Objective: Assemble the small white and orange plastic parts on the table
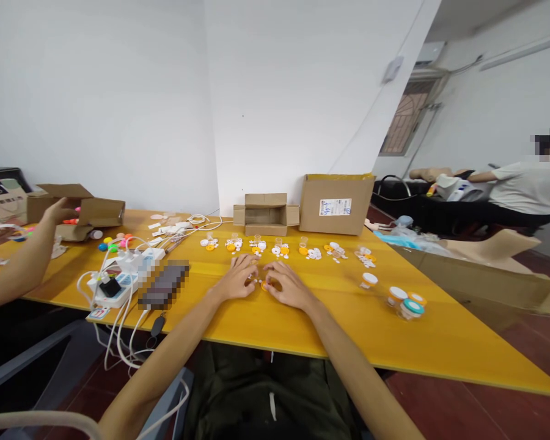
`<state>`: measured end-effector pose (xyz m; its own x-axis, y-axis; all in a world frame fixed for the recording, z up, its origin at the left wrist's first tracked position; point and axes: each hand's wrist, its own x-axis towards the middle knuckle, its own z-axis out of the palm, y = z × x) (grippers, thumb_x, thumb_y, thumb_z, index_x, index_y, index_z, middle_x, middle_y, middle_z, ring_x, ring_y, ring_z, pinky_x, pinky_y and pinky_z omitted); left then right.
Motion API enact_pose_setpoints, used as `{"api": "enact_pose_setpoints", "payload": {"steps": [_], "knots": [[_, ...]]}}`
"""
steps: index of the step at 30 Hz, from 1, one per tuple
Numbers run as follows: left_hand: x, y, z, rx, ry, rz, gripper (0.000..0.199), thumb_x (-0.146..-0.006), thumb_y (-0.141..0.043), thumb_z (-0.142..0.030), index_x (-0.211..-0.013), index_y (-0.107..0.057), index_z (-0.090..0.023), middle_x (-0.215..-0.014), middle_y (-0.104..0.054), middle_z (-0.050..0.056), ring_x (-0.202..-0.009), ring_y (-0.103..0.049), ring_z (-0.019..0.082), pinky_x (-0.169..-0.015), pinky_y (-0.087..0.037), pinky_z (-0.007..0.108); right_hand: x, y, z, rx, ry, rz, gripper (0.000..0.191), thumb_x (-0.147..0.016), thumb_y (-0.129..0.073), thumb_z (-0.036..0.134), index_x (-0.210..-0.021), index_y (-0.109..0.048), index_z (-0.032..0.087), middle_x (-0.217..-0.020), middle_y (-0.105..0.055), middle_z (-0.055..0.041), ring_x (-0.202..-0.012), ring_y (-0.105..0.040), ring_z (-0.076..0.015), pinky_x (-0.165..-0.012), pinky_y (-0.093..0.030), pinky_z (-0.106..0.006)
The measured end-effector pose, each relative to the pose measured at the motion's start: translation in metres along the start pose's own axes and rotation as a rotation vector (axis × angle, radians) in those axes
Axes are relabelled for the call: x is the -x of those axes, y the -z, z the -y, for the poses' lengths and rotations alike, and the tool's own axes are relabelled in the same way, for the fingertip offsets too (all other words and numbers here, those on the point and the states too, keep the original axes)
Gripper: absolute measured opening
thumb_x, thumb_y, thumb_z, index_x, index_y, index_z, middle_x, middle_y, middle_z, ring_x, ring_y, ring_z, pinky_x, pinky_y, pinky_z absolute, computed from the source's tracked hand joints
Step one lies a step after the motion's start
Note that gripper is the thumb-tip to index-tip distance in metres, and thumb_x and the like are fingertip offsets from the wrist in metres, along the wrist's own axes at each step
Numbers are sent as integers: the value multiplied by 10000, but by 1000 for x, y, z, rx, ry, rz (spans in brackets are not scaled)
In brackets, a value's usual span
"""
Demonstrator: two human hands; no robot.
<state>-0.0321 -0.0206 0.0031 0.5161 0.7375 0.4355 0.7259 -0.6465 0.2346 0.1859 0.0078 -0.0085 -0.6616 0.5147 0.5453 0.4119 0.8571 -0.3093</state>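
My left hand (238,278) rests low over the yellow table, its fingers curled and the thumb close to the index finger. What it pinches, if anything, is too small to make out. Facing it, my right hand (288,285) has thumb and index finger at the edge of a small orange round piece (263,285). Tiny white bits lie between the two hands. Beyond them runs a row of small groups, each with clear cups, white parts and orange rings, among them an orange ring (303,251) and white pieces (314,253).
Lidded jars (398,296) stand at the right, one with a teal lid (414,306). Behind are a small open box (266,215) and a large carton (337,205). Power strips (123,278) with cables lie left. A co-worker's arm (25,260) reaches in; another person sits far right.
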Motion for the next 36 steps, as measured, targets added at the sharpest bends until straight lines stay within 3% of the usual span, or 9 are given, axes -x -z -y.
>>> {"api": "enact_pose_setpoints", "payload": {"steps": [6, 11, 16, 25, 36], "knots": [[-1, 2, -3, 42, -48, 40, 193, -857, -633, -353, -1012, -618, -238, -1401, -544, 109, -1279, -453, 317, -1062, -380, 498, -3, -5, 3, -73, 32, -31, 105, -845, -633, 145, -824, -628, 248, -1134, -646, -60, -1086, -601, -238, -950, -508, -426], [0, 1, -2, 69, -40, 49, 231, -870, -651, -434, -993, -620, -242, -1423, -532, 105, -1315, -437, 322, -1085, -366, 511, -4, -7, -2, -89, 14, -107, 230, -830, -558, 57, -882, -663, 256, -1129, -645, -59, -1069, -605, -231, -956, -500, -428], [0, -1, -1, 70, -37, 43, 332, -851, -680, -523, -1020, -621, -243, -1442, -517, 115, -1338, -422, 332, -1111, -338, 524, -3, -10, -4, -49, 17, -88, 252, -848, -561, 42, -898, -685, 256, -1146, -636, -66, -1089, -589, -230, -944, -503, -413], [0, -1, -2, 61, -22, 51, 241, -857, -666, -393, -1042, -608, -250, -1442, -496, 107, -1339, -409, 322, -1097, -345, 529, -2, -9, -2, -29, -20, -36, 204, -818, -604, 75, -852, -699, 252, -1182, -625, -71, -1140, -581, -259, -990, -493, -469], [1, 0, 0, 51, -39, 62, 310, -841, -683, -437, -1066, -596, -242, -1456, -473, 116, -1340, -402, 332, -1090, -353, 525, -2, -11, -5, -20, -46, -54, 219, -815, -572, 59, -848, -682, 246, -1179, -624, -72, -1102, -588, -246, -961, -497, -443]]}}
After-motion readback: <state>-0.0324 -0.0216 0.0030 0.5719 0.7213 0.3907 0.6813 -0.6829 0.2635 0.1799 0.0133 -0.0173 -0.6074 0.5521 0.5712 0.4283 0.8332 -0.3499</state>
